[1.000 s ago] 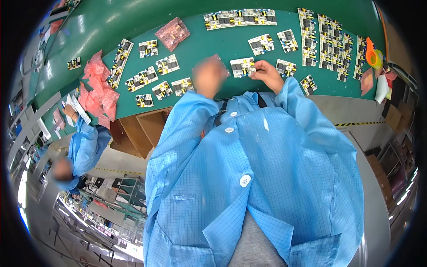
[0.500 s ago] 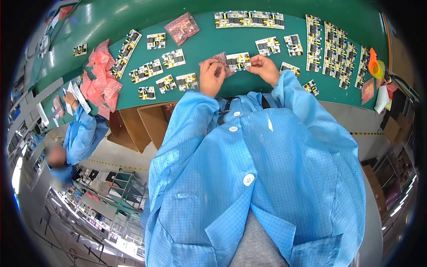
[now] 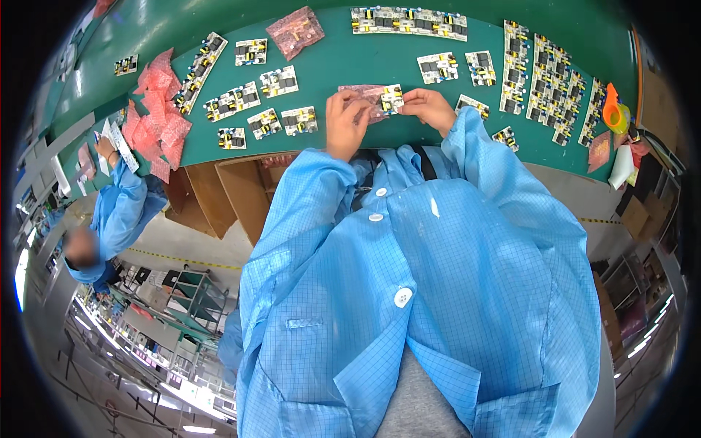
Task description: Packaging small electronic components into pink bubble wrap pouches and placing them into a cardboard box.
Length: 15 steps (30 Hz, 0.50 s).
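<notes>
My left hand [image 3: 346, 125] is closed around a pink bubble-wrap bag [image 3: 363, 93]. Pinched at its right end by my right hand [image 3: 432, 111] is a white circuit board [image 3: 392, 98] with black, yellow and blue parts. The board's left portion lies inside the bag; its right end sticks out of the bag's mouth. Both are held just above the green bench near its front edge. To the left of my left hand lies a loose board [image 3: 299, 121], and beyond my right hand another board [image 3: 472, 106] partly shows behind the sleeve.
Rows of boards [image 3: 409, 23] line the far side, with more panels [image 3: 515, 66] at right. A filled pink bag [image 3: 295, 33] lies at the back. Flat pink bags [image 3: 157, 117] are piled at left, near a co-worker's arm [image 3: 125, 197]. An orange tape dispenser [image 3: 613, 109] stands far right.
The circuit board has gone further left into the bubble-wrap bag, so less of it shows. My right hand has moved slightly left with it. My left hand still grips the bag.
</notes>
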{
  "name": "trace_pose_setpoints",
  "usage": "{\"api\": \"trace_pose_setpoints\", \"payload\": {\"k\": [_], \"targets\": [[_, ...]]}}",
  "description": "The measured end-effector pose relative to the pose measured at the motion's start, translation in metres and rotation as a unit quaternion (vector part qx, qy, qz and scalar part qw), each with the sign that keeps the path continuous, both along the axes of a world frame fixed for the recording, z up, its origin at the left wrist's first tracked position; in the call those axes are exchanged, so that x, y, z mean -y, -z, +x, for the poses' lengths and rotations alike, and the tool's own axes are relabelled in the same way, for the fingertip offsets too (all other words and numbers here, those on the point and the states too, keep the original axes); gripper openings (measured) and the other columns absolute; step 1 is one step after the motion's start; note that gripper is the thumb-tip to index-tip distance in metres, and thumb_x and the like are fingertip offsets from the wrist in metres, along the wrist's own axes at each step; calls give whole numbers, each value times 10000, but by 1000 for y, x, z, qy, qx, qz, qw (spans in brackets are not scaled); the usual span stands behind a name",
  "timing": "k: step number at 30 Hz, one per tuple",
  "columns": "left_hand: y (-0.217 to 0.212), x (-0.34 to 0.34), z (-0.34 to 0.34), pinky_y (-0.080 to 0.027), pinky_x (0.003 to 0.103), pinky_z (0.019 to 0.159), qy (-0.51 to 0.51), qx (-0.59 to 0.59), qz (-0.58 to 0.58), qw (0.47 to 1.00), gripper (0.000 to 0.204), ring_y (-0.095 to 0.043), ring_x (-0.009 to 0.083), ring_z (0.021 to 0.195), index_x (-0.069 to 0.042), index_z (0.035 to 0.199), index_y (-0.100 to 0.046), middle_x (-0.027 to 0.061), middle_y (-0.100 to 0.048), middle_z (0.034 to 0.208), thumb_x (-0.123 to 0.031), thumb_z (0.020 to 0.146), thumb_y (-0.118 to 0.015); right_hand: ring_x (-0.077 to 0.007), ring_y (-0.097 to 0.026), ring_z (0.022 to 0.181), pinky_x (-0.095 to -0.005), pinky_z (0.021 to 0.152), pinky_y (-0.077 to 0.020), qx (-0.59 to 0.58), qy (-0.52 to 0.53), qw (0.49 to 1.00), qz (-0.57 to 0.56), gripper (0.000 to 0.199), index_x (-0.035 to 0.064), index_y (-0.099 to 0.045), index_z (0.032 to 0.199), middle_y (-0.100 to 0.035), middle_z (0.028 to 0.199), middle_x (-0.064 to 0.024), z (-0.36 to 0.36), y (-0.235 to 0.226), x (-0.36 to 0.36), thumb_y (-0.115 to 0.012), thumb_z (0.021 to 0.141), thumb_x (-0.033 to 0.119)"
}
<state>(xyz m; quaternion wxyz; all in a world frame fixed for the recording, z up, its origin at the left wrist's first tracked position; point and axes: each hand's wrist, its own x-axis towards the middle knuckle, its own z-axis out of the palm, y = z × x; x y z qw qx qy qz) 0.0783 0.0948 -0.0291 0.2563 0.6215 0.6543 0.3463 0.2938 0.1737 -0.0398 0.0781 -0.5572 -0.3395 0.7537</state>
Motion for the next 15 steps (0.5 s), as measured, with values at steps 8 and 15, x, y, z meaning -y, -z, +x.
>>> {"api": "trace_pose_setpoints", "payload": {"k": [8, 15], "targets": [[-18, -3, 13, -419, 434, 930, -25, -44, 0, 999, 149, -497, 333, 1084, -124, 895, -711, 109, -558, 1129, -92, 756, -752, -61, -574, 692, -213, 535, -380, -24, 4, 999, -21, 317, 23, -648, 1039, -690, 900, -20, -7, -10, -3, -777, 783, 160], [-28, -4, 17, -395, 458, 996, -9, -95, -42, 995, 148, -456, 355, 1181, -143, 915, -711, 125, -516, 1255, -112, 776, -751, -178, -678, 900, -277, 809, -532, -58, 5, 998, -7, 411, -29, -620, 1098, -707, 1004, -150, -7, 7, 1, -806, 746, 75]]}}
